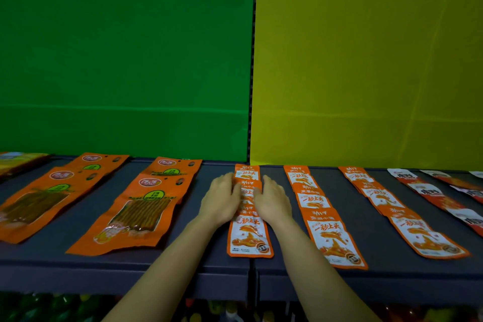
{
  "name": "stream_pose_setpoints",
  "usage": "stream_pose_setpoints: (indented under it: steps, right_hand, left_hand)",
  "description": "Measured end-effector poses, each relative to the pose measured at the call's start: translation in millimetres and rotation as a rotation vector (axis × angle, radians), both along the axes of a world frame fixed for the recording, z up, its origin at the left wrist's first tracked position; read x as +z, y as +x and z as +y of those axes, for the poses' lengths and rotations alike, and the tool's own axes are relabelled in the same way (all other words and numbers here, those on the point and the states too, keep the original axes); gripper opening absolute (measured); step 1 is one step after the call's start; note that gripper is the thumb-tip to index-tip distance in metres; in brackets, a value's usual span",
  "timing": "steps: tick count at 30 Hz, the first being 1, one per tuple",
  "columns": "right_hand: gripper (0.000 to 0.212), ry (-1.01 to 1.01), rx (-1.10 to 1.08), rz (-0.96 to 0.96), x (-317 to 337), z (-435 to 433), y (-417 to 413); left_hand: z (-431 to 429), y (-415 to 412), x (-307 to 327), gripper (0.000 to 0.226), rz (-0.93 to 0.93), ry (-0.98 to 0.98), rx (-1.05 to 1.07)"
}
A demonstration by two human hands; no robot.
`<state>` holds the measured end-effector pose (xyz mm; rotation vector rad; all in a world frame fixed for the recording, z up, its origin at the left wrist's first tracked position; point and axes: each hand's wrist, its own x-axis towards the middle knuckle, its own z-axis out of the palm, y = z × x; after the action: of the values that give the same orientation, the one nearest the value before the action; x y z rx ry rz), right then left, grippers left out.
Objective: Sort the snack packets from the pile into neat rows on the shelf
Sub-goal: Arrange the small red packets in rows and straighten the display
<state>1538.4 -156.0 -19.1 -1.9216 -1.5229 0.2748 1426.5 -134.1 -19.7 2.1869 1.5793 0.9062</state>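
Packets (249, 236) between left grip (221, 199), right grip (272, 201)

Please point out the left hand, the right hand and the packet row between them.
left hand (222, 198): head view, back of hand.
right hand (273, 201): head view, back of hand.
packet row (249, 239): head view, nearest packet's front.

The shelf (386, 251) is dark slate grey. Behind it, the left back panel (125, 60) is bright green, the right back panel (366, 60) mustard yellow. The large packets (136, 206) are orange with a green round badge and a window showing brown sticks. The small packets (251, 240) are orange with a white field and orange food print. The far-right packets (428, 192), blurred, seem white and red.
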Motion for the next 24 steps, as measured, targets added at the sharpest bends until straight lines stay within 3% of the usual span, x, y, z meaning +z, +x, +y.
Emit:
stream_pose_setpoints:
  steps: [4, 9, 14, 20, 24]
  right_hand:
    - [0.045, 0.171, 0.033, 0.204, 8.6, -12.3, -1.2]
    - [0.043, 0.166, 0.16, 0.213, 34.6, -34.1, -24.1]
    - [0.051, -0.021, 0.276, 0.21, 50.7, -27.7, -80.6]
    - [0.046, -0.114, 0.157, 0.306, 27.3, -23.9, -146.8]
    - [0.042, -0.112, 0.089, 0.102, 15.7, -27.8, -167.5]
  left_hand:
    - [-25.4, -7.8, 16.0, 0.031, 0.002, 0.327, 0.022]
    - [-38.9, -47.0, 43.6, 0.029, 0.1, 0.42, 0.035]
    - [-14.2, -125.0, 51.3, 0.034, 0.127, 0.201, 0.092]
    - [2.8, -191.1, 19.8, 0.042, 0.011, -0.144, 0.122]
    - [6.2, -197.2, 1.1, 0.05, -0.054, -0.206, 0.052]
